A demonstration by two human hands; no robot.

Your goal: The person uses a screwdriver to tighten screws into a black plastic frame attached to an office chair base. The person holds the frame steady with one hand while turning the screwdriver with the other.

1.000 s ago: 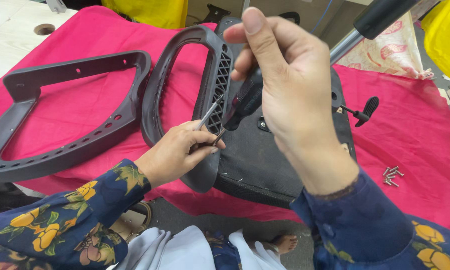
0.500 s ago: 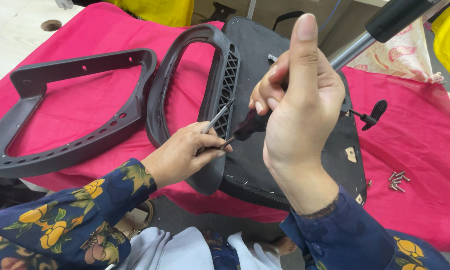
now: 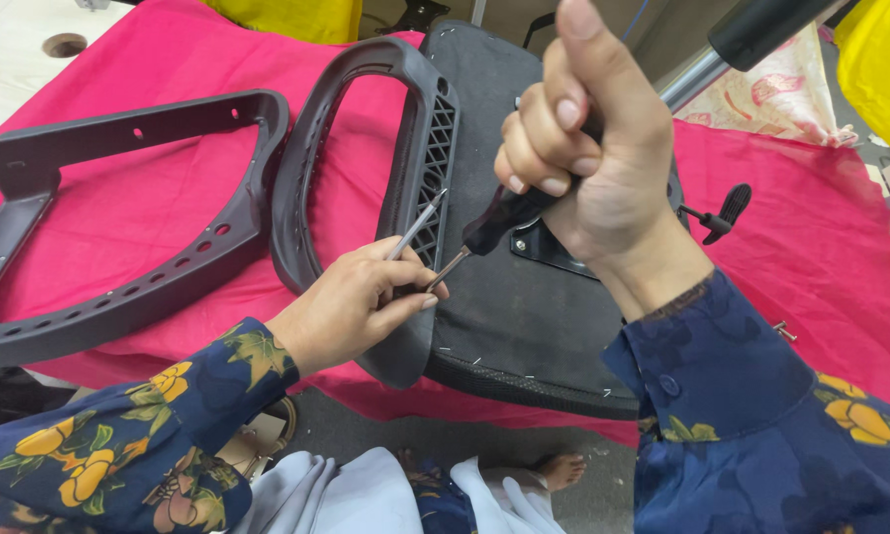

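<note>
My right hand [image 3: 593, 158] is raised in a fist around the black handle of a screwdriver [image 3: 494, 225], thumb pointing up, its metal tip angled down to my left hand. My left hand [image 3: 356, 302] pinches a thin silver screw [image 3: 415, 227] and steadies the screwdriver tip against the near end of a dark grey plastic armrest loop [image 3: 410, 119]. That loop lies against the upturned black chair seat [image 3: 534, 326], which rests on a pink cloth [image 3: 821, 247].
A second dark grey curved frame piece [image 3: 118, 297] lies on the pink cloth at the left. A black lever knob [image 3: 730, 208] sticks out right of the seat. A metal tube with a black grip [image 3: 751, 40] crosses the top right. Yellow objects [image 3: 885, 59] stand behind.
My right hand has lifted and closed into a fist with the thumb up, tilting the screwdriver. My left hand has stayed at the armrest end with the screw.
</note>
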